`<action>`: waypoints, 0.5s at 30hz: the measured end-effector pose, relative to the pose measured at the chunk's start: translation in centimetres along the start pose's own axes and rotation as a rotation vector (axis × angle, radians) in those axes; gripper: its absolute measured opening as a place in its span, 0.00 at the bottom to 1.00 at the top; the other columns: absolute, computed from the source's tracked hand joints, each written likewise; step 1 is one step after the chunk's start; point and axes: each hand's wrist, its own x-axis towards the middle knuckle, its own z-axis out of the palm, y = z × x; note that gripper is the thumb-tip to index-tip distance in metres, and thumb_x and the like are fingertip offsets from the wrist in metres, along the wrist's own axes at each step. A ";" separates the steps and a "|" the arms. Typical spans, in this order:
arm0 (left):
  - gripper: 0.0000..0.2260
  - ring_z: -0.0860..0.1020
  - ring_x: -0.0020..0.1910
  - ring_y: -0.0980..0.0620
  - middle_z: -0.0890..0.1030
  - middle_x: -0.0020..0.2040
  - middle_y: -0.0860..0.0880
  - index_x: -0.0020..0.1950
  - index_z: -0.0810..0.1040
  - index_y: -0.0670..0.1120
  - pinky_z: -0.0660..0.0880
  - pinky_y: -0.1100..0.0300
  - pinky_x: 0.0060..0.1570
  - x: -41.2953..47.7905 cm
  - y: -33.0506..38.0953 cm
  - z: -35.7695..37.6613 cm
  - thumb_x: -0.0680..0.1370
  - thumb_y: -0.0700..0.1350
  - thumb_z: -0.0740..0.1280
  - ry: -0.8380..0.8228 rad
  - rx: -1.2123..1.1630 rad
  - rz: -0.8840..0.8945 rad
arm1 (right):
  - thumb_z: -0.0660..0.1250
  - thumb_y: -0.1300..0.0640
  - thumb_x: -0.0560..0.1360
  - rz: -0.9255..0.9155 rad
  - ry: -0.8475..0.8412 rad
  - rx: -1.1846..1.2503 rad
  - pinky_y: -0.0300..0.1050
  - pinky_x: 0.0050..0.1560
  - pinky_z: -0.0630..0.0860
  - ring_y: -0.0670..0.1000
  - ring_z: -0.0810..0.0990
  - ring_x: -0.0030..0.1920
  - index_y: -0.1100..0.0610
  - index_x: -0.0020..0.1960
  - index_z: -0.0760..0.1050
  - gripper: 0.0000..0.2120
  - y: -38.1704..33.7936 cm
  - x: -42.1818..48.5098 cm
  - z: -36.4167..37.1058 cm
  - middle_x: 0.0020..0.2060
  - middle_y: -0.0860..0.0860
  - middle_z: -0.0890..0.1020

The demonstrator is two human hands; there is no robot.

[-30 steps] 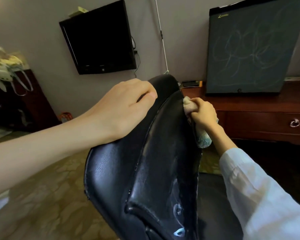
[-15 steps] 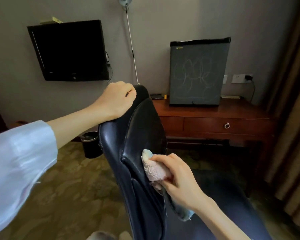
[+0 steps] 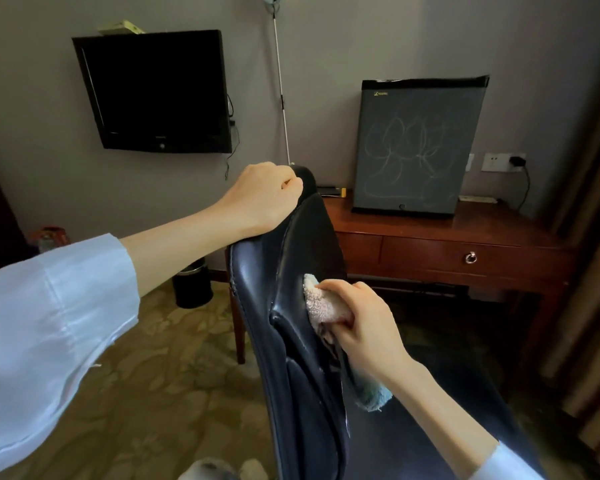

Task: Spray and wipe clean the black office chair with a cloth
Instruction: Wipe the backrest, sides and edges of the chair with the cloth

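The right hand (image 3: 368, 327), fingers curled round the cloth (image 3: 321, 304), has slid down the chair backrest (image 3: 257, 271), which runs nearer from the far top gripped by the left hand (image 3: 264, 195).

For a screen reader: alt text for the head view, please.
A right hand holds a cloth against the backrest of a black office chair while the left hand grips its top. Behind: a wooden desk, mini fridge and wall TV.
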 end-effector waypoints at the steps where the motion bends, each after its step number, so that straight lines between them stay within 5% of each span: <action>1: 0.17 0.75 0.51 0.44 0.80 0.50 0.38 0.50 0.79 0.35 0.69 0.54 0.49 0.2 -0.1 0.1 0.82 0.44 0.55 0.002 0.001 0.005 | 0.69 0.64 0.63 0.018 0.003 -0.009 0.43 0.42 0.68 0.47 0.71 0.43 0.47 0.60 0.75 0.27 0.6 1.4 0.6 0.40 0.39 0.70; 11: 0.12 0.74 0.49 0.56 0.79 0.49 0.52 0.55 0.78 0.47 0.66 0.67 0.47 1.3 -0.3 0.4 0.82 0.46 0.55 -0.034 -0.056 0.111 | 0.65 0.60 0.67 0.230 0.046 -0.108 0.49 0.50 0.72 0.59 0.76 0.54 0.46 0.64 0.71 0.26 10.7 17.2 5.7 0.51 0.55 0.79; 15: 0.11 0.74 0.50 0.57 0.80 0.49 0.54 0.55 0.78 0.50 0.66 0.65 0.49 1.9 -0.8 0.6 0.82 0.47 0.56 -0.056 -0.081 0.115 | 0.63 0.60 0.69 0.323 0.041 -0.134 0.51 0.52 0.74 0.61 0.76 0.58 0.46 0.65 0.71 0.26 13.6 22.4 6.7 0.56 0.56 0.79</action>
